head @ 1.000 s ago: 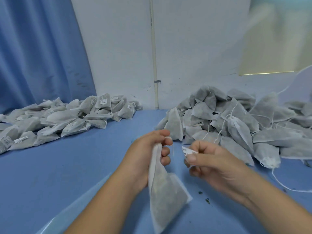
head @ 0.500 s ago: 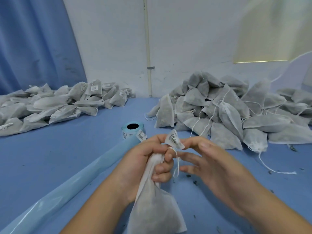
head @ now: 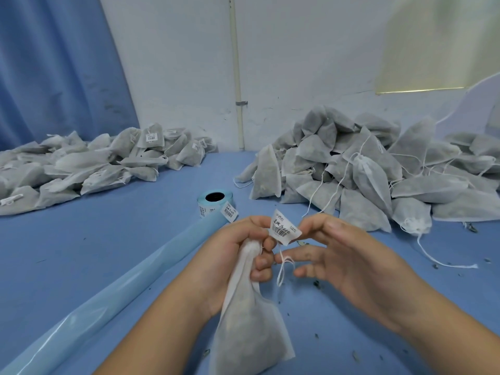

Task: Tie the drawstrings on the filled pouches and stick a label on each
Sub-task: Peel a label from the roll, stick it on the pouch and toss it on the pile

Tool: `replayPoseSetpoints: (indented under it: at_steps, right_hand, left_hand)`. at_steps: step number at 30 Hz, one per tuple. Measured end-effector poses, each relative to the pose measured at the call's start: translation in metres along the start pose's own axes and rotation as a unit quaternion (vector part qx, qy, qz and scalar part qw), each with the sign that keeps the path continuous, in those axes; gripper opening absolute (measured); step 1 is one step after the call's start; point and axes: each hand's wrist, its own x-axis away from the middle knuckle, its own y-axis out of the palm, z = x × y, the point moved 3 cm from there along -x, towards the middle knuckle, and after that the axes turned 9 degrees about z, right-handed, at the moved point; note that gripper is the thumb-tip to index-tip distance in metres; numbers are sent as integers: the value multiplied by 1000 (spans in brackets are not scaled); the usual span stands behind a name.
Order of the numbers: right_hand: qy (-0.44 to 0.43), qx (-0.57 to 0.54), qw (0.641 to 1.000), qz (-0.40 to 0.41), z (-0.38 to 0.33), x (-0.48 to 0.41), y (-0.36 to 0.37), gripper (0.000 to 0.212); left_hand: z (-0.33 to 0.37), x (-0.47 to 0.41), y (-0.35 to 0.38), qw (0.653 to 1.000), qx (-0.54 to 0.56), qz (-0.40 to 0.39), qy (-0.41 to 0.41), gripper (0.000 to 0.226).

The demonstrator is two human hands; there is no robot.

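Observation:
My left hand [head: 238, 255] grips the gathered neck of a grey filled pouch [head: 249, 328], which hangs down over the blue table. A white barcode label [head: 284, 230] stands up at the pouch's neck, pinched at its right edge by the thumb and forefinger of my right hand [head: 341, 255]. The pouch's white drawstring [head: 284, 266] dangles between the two hands. The other fingers of my right hand are spread loosely.
A blue label roll [head: 215, 203] stands behind my hands, its long blue backing strip [head: 108, 301] running to the lower left. Unlabelled pouches [head: 378, 174] are heaped at the right, labelled pouches [head: 81, 166] at the left. Dark crumbs lie scattered on the table.
The label came from my right hand to the neck of the pouch held in my left. The view tilted down, bringing the label roll into sight.

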Motion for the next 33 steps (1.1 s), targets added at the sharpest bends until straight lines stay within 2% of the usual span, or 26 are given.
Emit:
replayPoseSetpoints:
  at_steps: [5,9,11,13,15,17,20,23,25,30,31,33]
  right_hand:
    - [5,-15,1000,-15,3,0,2,49]
    - [7,-26,999,-36,4,1,3,46]
    - [11,-36,998,-42,5,0,3,46]
    - [11,-37,998,-46,5,0,4,44]
    - [15,-39,998,-43,5,0,3,45]
    - [19,-41,998,-37,6,0,2,46]
    - [22,-38,998,-34,6,-1,2,48]
    - [27,-31,999,-28,9,-1,2,40]
    - [27,-20,999,-27,10,-1,2,29]
    - [-1,-13,1000,13,2,-2,-7,29]
    - [-9,-6,999,31,0,-3,-11,28]
    - [-24,-1,998,57,-2,-5,-18,31]
  left_hand:
    - [-3,-2,-4,1000,-20,24,0,16]
    - [-2,2,-1,995,-81,55,6,18]
    - [-2,3,-3,982,-173,73,38,18]
    - [-3,2,-10,951,-287,101,58,12]
    - [-4,2,-17,928,-350,115,47,23]
    - [-2,6,-21,918,-374,129,19,41]
    - [5,8,-27,902,-405,150,7,49]
    - [8,8,-31,920,-372,119,-44,32]
    - [7,11,-30,908,-400,102,-70,31]
    - [7,17,-28,877,-467,93,-66,40]
    - [7,17,-29,879,-463,91,-63,38]
    - [7,14,-29,897,-430,85,-57,22]
